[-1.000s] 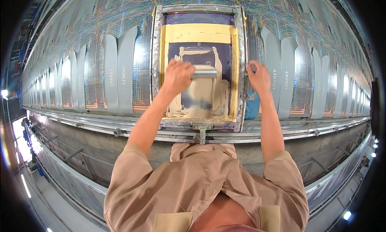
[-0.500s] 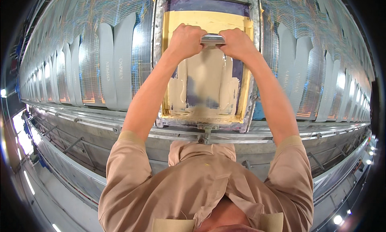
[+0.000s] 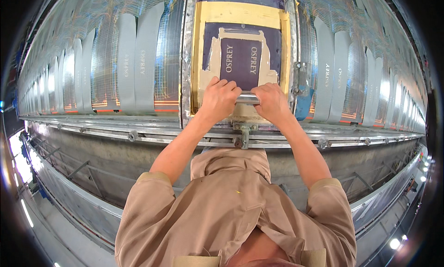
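A metal-framed printing screen (image 3: 188, 45) with yellow tape borders lies across the long bench. Its dark purple mesh (image 3: 241, 35) shows pale lettering inside a ring of beige ink (image 3: 267, 58). Near the screen's close end, my left hand (image 3: 220, 98) and my right hand (image 3: 270, 101) grip a squeegee (image 3: 248, 98) by its silver bar, one at each end, fingers curled round it. Beige ink shows just below the bar. The blade is mostly hidden.
Grey, strap-like fabric pieces (image 3: 126, 63) with printing lie in rows along both sides of the bench. A metal rail (image 3: 171, 137) with small clamps runs along the near edge. A blue piece (image 3: 305, 105) sits right of the screen. Another metal rail (image 3: 379, 195) is at lower right.
Both hands joined on the squeegee, first at the screen's far part, and have pulled it toward my body to the near end. The lettered purple mesh is now exposed where beige ink covered it.
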Available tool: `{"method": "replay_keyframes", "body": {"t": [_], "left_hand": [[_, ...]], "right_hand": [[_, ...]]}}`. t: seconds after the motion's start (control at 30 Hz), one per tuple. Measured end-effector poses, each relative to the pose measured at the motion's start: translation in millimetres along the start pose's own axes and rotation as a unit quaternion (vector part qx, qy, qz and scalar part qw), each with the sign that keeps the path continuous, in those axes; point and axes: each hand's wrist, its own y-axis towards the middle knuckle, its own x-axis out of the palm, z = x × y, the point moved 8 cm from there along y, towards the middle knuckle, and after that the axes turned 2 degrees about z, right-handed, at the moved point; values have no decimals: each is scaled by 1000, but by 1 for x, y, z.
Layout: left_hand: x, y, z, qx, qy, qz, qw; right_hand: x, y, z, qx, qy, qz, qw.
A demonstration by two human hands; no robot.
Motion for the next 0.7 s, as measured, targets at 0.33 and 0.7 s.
{"method": "replay_keyframes", "body": {"t": [0.33,0.7], "left_hand": [[-3,149,-83,6,6,-20,1000],[7,192,-113,-26,-3,-64,998]], "right_hand": [[-46,146,73,15,-98,-38,994],[-44,191,99,57,-104,-98,988]]}}
